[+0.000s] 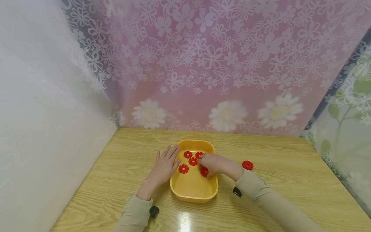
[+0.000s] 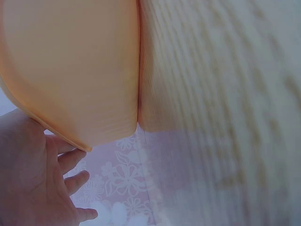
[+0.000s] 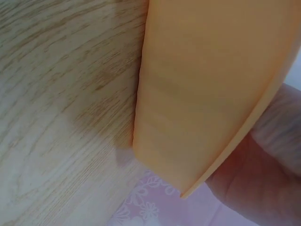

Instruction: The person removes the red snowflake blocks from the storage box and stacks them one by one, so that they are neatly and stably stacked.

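Observation:
A yellow plastic tray stands on the table with several red notched flower-shaped discs lying in it. My left hand rests along the tray's left rim, its fingers extended. In the left wrist view, the same left hand touches the rim of the tray. Reaching over the right rim, my right hand has its fingers bent down into the tray, with a red disc between thumb and fingers. The right wrist view shows the right hand partly hidden behind the tray wall.
More red discs, looking stacked, sit on the wooden table to the right of the tray, beyond my right forearm. A pink flowered curtain hangs along the table's back edge. A white wall borders the left side.

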Demonstrator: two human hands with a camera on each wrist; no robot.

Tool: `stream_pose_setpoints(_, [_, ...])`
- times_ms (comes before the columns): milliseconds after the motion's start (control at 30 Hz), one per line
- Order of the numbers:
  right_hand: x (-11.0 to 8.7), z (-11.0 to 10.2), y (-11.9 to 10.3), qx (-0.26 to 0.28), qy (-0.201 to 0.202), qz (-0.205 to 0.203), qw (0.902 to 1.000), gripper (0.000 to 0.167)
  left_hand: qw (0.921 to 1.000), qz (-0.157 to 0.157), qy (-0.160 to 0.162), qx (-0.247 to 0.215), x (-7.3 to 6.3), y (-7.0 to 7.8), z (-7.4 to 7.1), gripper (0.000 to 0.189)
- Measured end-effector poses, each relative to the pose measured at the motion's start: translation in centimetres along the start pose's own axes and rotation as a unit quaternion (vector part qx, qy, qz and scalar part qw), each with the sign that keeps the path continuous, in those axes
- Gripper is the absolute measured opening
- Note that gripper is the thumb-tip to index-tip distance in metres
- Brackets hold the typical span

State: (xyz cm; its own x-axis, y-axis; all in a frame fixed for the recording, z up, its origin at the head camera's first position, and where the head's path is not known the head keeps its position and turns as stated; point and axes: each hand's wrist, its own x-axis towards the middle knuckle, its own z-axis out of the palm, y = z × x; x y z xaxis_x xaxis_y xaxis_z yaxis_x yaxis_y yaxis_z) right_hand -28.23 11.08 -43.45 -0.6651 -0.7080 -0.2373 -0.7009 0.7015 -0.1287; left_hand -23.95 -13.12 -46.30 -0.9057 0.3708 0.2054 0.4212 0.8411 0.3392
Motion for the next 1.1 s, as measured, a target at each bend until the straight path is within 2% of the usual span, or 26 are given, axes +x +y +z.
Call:
stream_pose_setpoints(233, [-0.2,-0.1,0.0,-0.012,0.011,-0.004,0.9999,0.029,1.0000,0.004,0.005,0.001,0.1,-0.1,0.2,0.056])
stream_pose_setpoints(467, [-0.7,-0.5,0.1,0.019,0.042,-0.037,0.9983,0.027,1.0000,0.001,0.002,0.003,0.0,-0.1,0.1,0.057])
stream_pose_setpoints(600, [-0.9,-0.5,0.3,0.058,0.064,-0.045,0.9953,0.029,1.0000,0.000,0.000,0.007,0.0,0.0,0.0,0.058])
stream_pose_setpoints(800, [-1.4,-0.7,0.6,0.111,0.109,-0.058,0.9861,0.030,0.9999,0.006,0.002,0.013,0.0,0.0,0.2,0.058])
stream_pose_setpoints(967, [-2.1,-0.9,0.5,0.126,0.156,-0.073,0.9770,0.032,0.9998,0.007,0.001,0.020,0.0,-0.2,0.3,0.058])
stream_pose_setpoints(1100, [-2.5,-1.0,0.4,0.139,0.185,-0.069,0.9705,0.034,0.9998,0.009,0.005,0.019,0.0,-0.3,0.4,0.058])
